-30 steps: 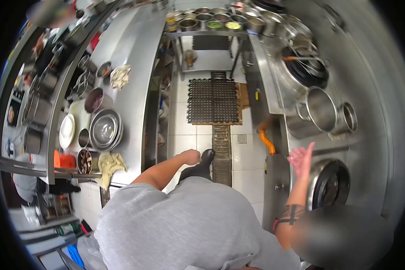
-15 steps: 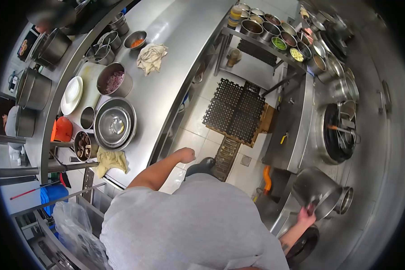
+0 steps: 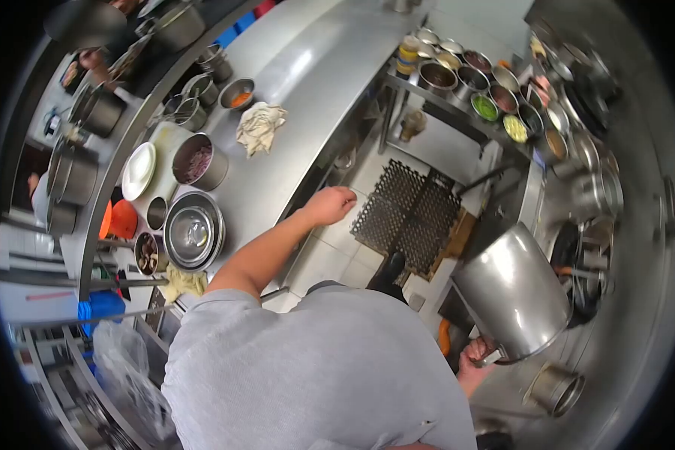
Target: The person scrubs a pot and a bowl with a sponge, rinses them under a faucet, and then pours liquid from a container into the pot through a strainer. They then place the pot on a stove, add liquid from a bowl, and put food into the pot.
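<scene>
Two hands in view.

Right hand (image 3: 474, 352), lower right of frame: clamped round the side handle of a large cylindrical stainless-steel pot (image 3: 511, 289). The pot is held tilted, clear of any support, right of centre. Its inside is not visible.

Left hand (image 3: 330, 204), centre of frame: closed in a loose fist, holding nothing. It sits between the long stainless-steel surface (image 3: 300, 105) and the black perforated floor mat (image 3: 405, 214).

On the surface, left of frame: a stack of nested steel mixing bowls (image 3: 193, 231) and a crumpled pale cloth (image 3: 260, 126).

Judgement: a one-handed hold on so bulky a pot wants a full wrap round the handle, a straight wrist and the pot close to the body. The free arm, out wide, serves as counterweight. Mind the small steel pot (image 3: 555, 388) just below.
</scene>
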Available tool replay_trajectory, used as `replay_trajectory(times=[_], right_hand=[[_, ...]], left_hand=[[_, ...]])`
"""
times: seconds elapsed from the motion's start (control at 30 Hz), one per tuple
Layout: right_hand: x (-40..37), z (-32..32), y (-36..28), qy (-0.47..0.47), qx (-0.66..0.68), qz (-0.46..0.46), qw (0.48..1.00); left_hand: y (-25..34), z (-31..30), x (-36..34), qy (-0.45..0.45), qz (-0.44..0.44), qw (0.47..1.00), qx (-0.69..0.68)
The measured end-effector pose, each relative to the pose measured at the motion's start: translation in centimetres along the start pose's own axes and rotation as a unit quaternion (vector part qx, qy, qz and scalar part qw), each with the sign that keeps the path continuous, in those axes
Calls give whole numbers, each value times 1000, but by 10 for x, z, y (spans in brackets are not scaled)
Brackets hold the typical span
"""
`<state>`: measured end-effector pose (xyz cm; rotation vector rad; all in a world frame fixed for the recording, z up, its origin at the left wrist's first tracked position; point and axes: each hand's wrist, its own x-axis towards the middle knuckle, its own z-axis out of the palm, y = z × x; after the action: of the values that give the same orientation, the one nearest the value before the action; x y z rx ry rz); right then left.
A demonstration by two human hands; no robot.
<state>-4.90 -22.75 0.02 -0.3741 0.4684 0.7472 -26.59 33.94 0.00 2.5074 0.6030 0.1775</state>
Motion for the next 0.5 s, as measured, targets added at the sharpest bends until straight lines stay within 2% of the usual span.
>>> replay_trajectory(times=[0.03,0.07,0.1,0.17,0.2,0.23,0.3,0.33,0.37,0.4,0.43,0.47,0.5], right_hand=[[28,11,0,-22,-39,-6,999],[67,11,-6,-35,-53,33,997],[90,38,-1,-44,-57,46,996],[144,100,18,-128,-219,84,964],[173,123,24,-60,-277,63,957],[202,144,34,6,-334,37,942],[248,193,56,-27,-377,29,926],[265,225,68,-25,-395,80,915],[279,250,78,-22,-415,130,900],[302,261,84,-25,-427,137,894],[328,274,91,-92,-438,177,876],[354,287,101,-158,-446,218,853],[359,316,127,-164,-458,224,844]], left_hand=[[-10,-11,3,33,-23,999,21],[-22,-22,7,68,-52,996,30],[-32,-35,8,102,-81,991,37],[-50,-61,5,151,-170,971,67],[-64,-73,2,149,-233,959,64],[-85,-83,-1,160,-244,954,68],[-129,-92,-6,207,-298,930,59],[-137,-102,-4,213,-307,926,58],[-144,-110,-4,251,-355,899,57],[-151,-114,-4,288,-403,867,54],[-162,-117,-4,295,-416,859,46],[-175,-119,-3,341,-425,838,30],[-192,-125,0,386,-431,815,17]])
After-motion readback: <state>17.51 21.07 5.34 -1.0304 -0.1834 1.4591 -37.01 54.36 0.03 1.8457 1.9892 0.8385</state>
